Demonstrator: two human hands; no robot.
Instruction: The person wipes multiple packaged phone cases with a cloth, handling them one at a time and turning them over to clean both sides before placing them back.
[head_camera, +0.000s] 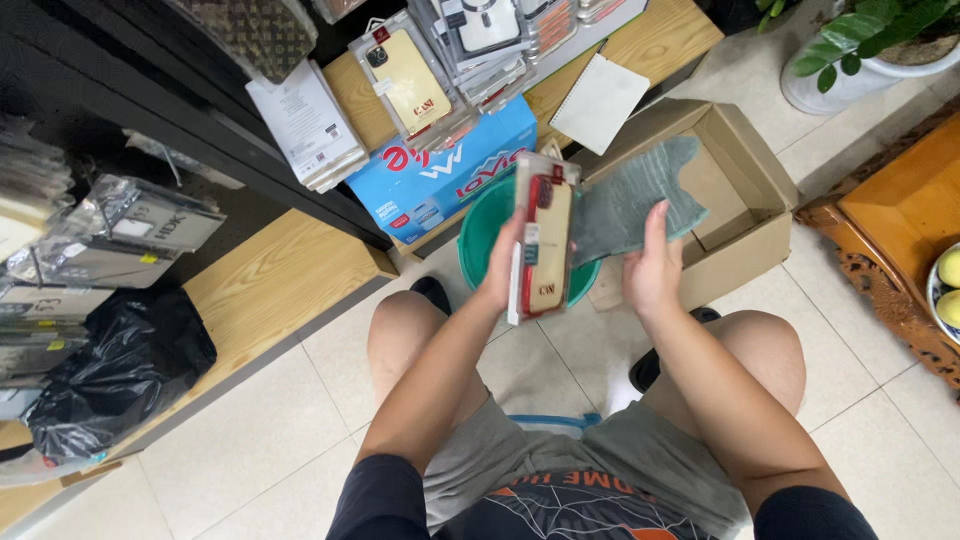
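At the far left of the frame a black plastic bag lies on the wooden shelf, under stacks of packaged phone cases. In the upper middle more cases hang, one with a yellow back, above a blue carton.

In the center the left hand holds a phone case in a clear packet upright over a green plastic basin; the fingers are closed around the packet's lower left edge, pinching it. Just to the right, the right hand holds a grey cloth, thumb and fingers pressed on its lower end (the cloth touches the packet's right side).

To wipe well, I judge the left hand should keep the packet steady and flat while the cloth passes along its full face.

At the right stands an open cardboard box, and a potted plant in the upper right corner.
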